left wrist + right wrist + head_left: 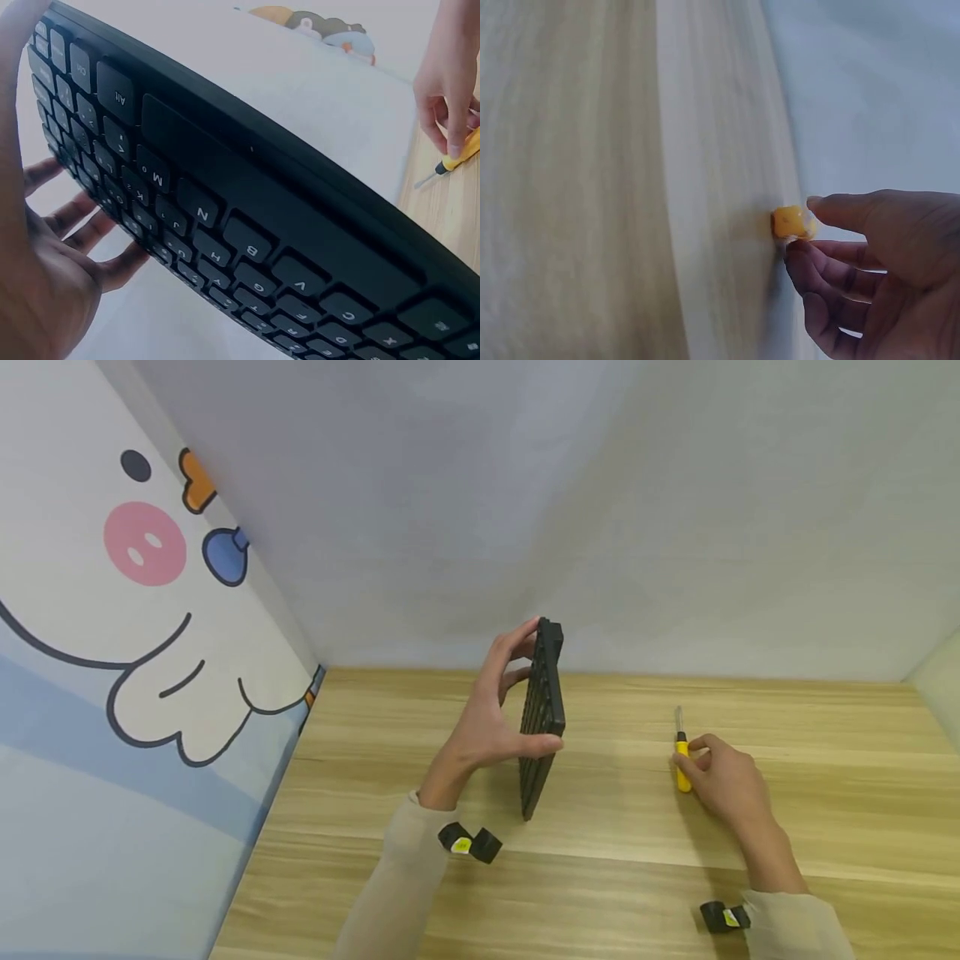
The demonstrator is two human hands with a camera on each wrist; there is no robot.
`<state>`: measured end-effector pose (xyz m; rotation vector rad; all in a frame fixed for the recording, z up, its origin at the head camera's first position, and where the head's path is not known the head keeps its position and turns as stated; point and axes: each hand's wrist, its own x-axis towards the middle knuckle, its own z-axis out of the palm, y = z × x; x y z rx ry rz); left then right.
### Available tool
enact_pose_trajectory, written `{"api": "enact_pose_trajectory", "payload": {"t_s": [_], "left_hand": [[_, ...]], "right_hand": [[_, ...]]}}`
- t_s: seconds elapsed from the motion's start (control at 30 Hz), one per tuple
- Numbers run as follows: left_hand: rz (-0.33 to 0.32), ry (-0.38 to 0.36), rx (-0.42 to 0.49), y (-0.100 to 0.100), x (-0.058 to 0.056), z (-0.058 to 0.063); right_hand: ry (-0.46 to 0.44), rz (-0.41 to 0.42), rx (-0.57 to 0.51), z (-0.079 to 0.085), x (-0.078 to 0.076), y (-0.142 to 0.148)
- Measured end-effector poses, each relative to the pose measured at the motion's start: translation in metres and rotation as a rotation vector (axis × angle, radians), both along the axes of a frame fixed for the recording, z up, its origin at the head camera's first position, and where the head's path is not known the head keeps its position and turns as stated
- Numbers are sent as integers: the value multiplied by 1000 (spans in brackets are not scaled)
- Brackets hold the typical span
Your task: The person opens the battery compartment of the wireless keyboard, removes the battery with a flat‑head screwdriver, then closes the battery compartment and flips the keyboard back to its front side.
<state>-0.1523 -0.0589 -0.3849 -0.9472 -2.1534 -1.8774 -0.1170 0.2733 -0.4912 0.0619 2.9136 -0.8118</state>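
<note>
My left hand (489, 724) holds a black keyboard (537, 697) up on its side, thumb at the near edge and fingers spread toward the far end. In the left wrist view the keys (206, 214) with white letters face that hand's palm. To the right, my right hand (731, 783) pinches the yellow handle of a screwdriver (682, 764) between thumb and fingers. Its metal shaft points away, toward the back wall. From the right wrist, just the yellow handle end (787, 223) shows at the fingertips; the shaft is hidden.
Beneath both hands is a light wood-grain table (615, 827). A pale grey wall (600, 527) rises at its back edge. At the left stands a panel (150, 635) with cartoon drawings. Both wrists wear small black camera mounts (486, 845).
</note>
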Motion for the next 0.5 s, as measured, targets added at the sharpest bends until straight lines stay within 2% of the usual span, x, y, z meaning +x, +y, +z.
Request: {"api": "enact_pose_trajectory", "payload": {"t_s": [0.17, 0.27, 0.37, 0.5], "left_hand": [[-32, 24, 100, 0, 1, -2], [-48, 31, 144, 0, 1, -2], [-52, 36, 156, 1, 1, -2], [-57, 43, 160, 1, 3, -1]], "right_hand": [[50, -25, 7, 7, 3, -5], [77, -9, -9, 12, 2, -10], [107, 38, -68, 15, 1, -17], [121, 142, -189, 11, -2, -27]]}}
